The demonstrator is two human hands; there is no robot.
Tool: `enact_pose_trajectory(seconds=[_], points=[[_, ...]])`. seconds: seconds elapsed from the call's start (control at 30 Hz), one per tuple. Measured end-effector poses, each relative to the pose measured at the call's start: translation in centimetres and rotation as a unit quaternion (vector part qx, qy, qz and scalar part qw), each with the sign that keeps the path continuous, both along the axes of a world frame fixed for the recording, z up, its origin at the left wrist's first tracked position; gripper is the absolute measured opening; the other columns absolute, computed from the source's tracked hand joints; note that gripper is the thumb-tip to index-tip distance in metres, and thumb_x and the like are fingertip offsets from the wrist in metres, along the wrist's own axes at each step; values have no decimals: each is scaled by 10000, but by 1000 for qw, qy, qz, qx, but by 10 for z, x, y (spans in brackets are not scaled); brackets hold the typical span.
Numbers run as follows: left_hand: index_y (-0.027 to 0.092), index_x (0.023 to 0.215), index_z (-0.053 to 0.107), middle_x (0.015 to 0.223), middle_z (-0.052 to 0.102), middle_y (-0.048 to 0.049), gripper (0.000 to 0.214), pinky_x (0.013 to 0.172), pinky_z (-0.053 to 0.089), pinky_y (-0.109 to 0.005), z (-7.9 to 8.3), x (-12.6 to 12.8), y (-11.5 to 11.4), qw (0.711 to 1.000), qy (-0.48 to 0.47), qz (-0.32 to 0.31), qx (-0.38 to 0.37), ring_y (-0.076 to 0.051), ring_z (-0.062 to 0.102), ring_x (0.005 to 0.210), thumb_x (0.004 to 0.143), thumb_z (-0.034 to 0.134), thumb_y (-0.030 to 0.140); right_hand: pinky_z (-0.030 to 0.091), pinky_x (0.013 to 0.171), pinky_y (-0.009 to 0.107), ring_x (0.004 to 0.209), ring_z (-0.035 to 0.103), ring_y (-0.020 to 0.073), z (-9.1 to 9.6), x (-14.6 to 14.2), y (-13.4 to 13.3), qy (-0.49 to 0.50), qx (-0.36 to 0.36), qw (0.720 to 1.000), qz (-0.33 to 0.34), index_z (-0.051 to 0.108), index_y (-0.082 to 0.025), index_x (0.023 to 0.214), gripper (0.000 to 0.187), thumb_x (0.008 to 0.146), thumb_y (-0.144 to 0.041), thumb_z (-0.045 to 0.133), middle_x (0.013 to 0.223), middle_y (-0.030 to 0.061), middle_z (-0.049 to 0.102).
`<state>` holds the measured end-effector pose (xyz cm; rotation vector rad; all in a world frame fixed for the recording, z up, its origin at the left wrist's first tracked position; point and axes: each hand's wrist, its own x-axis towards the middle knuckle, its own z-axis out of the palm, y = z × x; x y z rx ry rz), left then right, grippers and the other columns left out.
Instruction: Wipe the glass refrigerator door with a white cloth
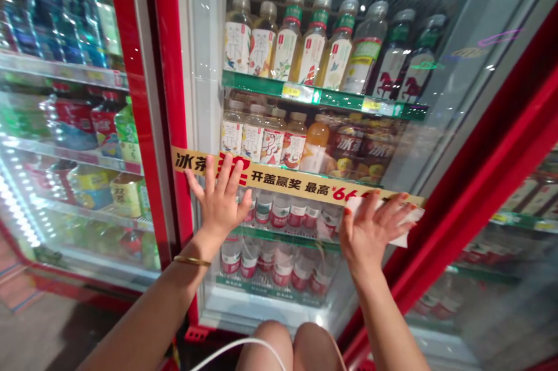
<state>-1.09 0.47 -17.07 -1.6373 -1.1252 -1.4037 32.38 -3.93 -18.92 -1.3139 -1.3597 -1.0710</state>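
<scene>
A long yellow paper strip (279, 180) with red and black Chinese print runs slightly slanted across the glass door (204, 127) of a red-framed drinks fridge. My left hand (220, 202) lies flat on the strip's left part, fingers spread, with a gold bangle (192, 261) on the wrist. My right hand (370, 232) presses a crumpled white cloth or tissue (386, 217) against the strip's right end. Behind the glass stand rows of bottled tea and juice (283, 48).
Red door frames (170, 68) divide this door from neighbouring fridge doors, which also hold bottled drinks on lit shelves. A tiled floor (39, 336) shows at lower left. Bare knees (288, 353) and a white cord (239, 352) sit at the bottom edge.
</scene>
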Motion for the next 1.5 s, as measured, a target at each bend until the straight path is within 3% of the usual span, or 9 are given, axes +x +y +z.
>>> enact_pose_trajectory(seconds=[0.1, 0.3, 0.5, 0.77, 1.0, 1.17, 1.27, 1.4, 1.5], points=[[395, 1797, 184, 1864, 278, -24, 811, 1415, -152, -666, 0, -1, -1, 1000, 0, -4, 14, -328, 70, 1779, 1073, 533, 502, 84, 1195, 998, 1721, -188, 528, -22, -26, 1, 18, 0, 1000, -6, 33, -182, 1818, 897, 1114, -471, 507, 1867, 248, -162], [382, 1797, 208, 1866, 278, -43, 822, 1429, -132, -624, 3, -3, -3, 999, 15, -1, 30, -287, 63, 1782, 1063, 568, 462, 5, 1452, 610, 1783, 25, 299, -84, -62, -12, -149, -18, 986, 69, 262, -455, 1781, 788, 1070, -576, 578, 1900, -101, 145], [388, 1797, 211, 1864, 290, -36, 826, 1430, -134, -627, 3, -3, -4, 1000, 12, -5, 26, -284, 60, 1783, 1058, 572, 464, 124, 1225, 981, 1739, -139, 502, -32, -10, 2, 87, -8, 996, -13, -37, -228, 1813, 902, 1102, -406, 489, 1886, 191, -143], [337, 1792, 264, 1869, 275, -59, 812, 1423, -151, -644, 0, -4, -3, 1000, -11, 5, -27, -314, 29, 1783, 1050, 519, 547, -38, 1446, 551, 1783, -1, 241, -73, -35, -18, -170, -27, 980, 98, 220, -431, 1792, 847, 1056, -448, 637, 1895, -54, 175], [336, 1795, 254, 1870, 277, -60, 799, 1425, -136, -650, 0, -5, -2, 1000, -13, 16, -18, -310, 34, 1784, 1065, 492, 555, -9, 1290, 906, 1730, -210, 465, 6, -11, -1, 33, -16, 999, 28, -34, -228, 1814, 866, 1135, -427, 466, 1869, 168, -199], [355, 1797, 235, 1879, 240, -56, 826, 1423, -136, -650, -1, -5, -2, 1000, -14, 5, -28, -328, 30, 1782, 1051, 540, 534, -41, 1410, 698, 1782, 1, 316, -39, -56, -4, -153, -47, 984, 82, 377, -429, 1745, 732, 1066, -508, 637, 1844, -4, 366], [372, 1798, 221, 1872, 259, -56, 813, 1422, -123, -666, -1, -5, -2, 1000, -6, 7, -9, -325, 56, 1781, 1060, 529, 520, -2, 1395, 741, 1778, 32, 363, -67, -23, -6, -149, -62, 985, 61, 346, -417, 1761, 760, 1060, -498, 632, 1852, 11, 350], [373, 1797, 221, 1863, 283, -60, 807, 1428, -101, -665, -1, -5, -2, 1000, -2, 14, -1, -312, 71, 1781, 1065, 531, 509, 146, 1284, 906, 1754, -20, 498, -28, 16, 2, 46, -37, 998, -14, 20, -249, 1821, 881, 1097, -420, 492, 1906, 175, 4], [367, 1798, 220, 1864, 277, -65, 822, 1430, -107, -653, 0, -4, -3, 1000, -3, 12, -2, -309, 63, 1781, 1058, 557, 488, 106, 1277, 920, 1749, -83, 498, 0, -9, 7, 51, -30, 998, -5, 62, -195, 1821, 875, 1094, -416, 496, 1900, 207, 19]])
